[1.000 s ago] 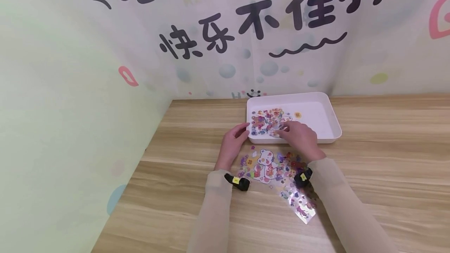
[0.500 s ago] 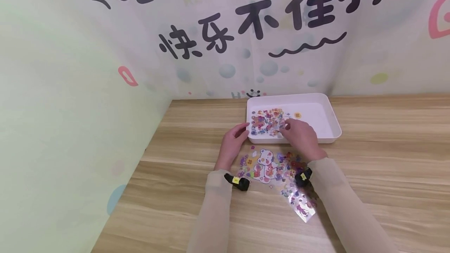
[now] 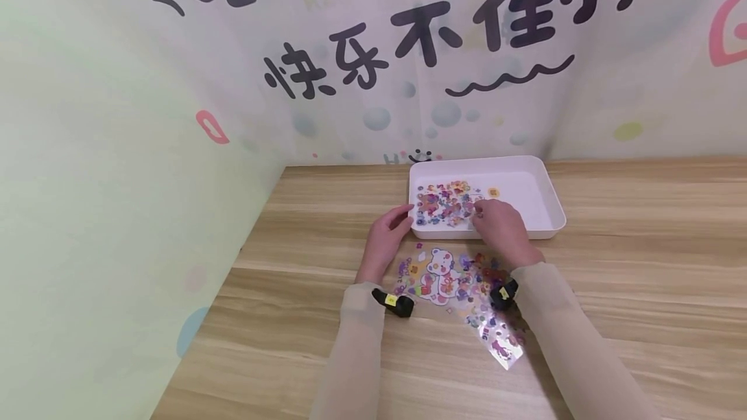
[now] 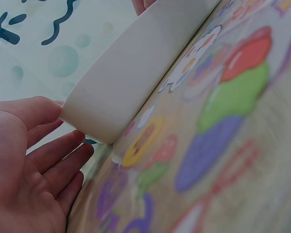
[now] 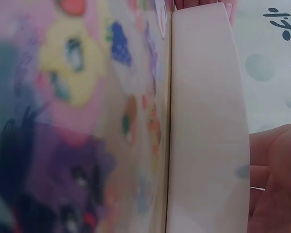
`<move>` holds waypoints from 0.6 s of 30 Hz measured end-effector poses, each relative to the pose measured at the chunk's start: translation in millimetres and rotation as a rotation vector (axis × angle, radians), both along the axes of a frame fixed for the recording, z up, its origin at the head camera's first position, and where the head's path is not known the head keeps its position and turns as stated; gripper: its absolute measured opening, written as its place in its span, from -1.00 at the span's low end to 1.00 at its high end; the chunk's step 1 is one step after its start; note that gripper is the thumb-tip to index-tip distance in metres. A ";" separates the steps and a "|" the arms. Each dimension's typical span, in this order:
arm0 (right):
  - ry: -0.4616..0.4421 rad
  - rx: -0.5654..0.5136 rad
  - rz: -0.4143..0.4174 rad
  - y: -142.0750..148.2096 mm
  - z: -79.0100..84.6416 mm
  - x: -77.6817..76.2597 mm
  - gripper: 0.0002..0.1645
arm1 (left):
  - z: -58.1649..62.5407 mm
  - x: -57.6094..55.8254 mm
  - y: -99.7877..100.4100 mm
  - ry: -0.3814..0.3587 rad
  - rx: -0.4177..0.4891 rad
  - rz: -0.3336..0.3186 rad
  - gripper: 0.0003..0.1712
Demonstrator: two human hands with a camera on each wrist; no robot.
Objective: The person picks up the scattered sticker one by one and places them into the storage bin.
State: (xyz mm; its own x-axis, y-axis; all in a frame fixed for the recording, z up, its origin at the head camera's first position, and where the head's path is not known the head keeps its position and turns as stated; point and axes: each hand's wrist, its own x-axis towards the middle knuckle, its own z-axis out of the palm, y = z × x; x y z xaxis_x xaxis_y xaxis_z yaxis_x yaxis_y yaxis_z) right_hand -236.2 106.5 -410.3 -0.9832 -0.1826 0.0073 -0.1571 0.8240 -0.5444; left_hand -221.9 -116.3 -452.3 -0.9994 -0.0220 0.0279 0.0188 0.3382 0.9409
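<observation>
My left hand (image 3: pixel 386 238) holds the left front corner of a white tray (image 3: pixel 550 212). In the left wrist view its thumb and a finger meet the tray wall (image 4: pixel 121 73), while the other fingers curve loosely below. My right hand (image 3: pixel 500 224) reaches over the front rim, fingertips bent at the right edge of a sticker sheet (image 3: pixel 443 205) lying in the tray. Whether they pinch the sheet or only touch it cannot be made out; in the right wrist view the tray wall (image 5: pixel 206 121) hides the fingertips.
In front of the tray, clear sticker sheets (image 3: pixel 441 277) overlap on the wooden table (image 3: pixel 303 238), partly under the right wrist. One glossy strip (image 3: pixel 503 345) points toward me. An orange sticker (image 3: pixel 493 192) is in the tray. A printed cloth wall (image 3: pixel 379 128) stands behind.
My right fingertips have drawn slightly right along the sheet, from over its lower right part to its right edge. The left hand stays at the tray corner.
</observation>
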 end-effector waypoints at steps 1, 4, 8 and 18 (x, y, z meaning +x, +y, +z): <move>0.003 0.000 -0.001 0.2 0.1 0.0 -0.61 | 0.2 0.0 0.2 0.000 0.001 0.000 -0.67; 0.003 -0.013 -0.005 0.8 -0.2 -0.4 -0.61 | 0.4 0.1 0.7 0.002 0.008 -0.005 -0.66; -0.022 -0.066 -0.011 1.8 -0.5 -1.3 -0.62 | -0.3 0.2 0.3 -0.002 0.009 -0.005 -0.66; -0.051 -0.263 0.020 11.0 2.2 -4.6 -0.61 | -0.8 1.3 -1.1 0.013 0.012 -0.014 -0.67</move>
State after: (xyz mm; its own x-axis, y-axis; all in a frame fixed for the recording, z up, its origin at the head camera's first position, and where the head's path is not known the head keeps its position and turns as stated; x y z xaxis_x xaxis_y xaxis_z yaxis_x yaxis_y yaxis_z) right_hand -240.8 117.5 -408.1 -0.9796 -0.2007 0.0074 -0.1389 0.6502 -0.7470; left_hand -220.7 -117.3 -453.1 -0.9991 -0.0087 0.0405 0.0354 0.3266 0.9445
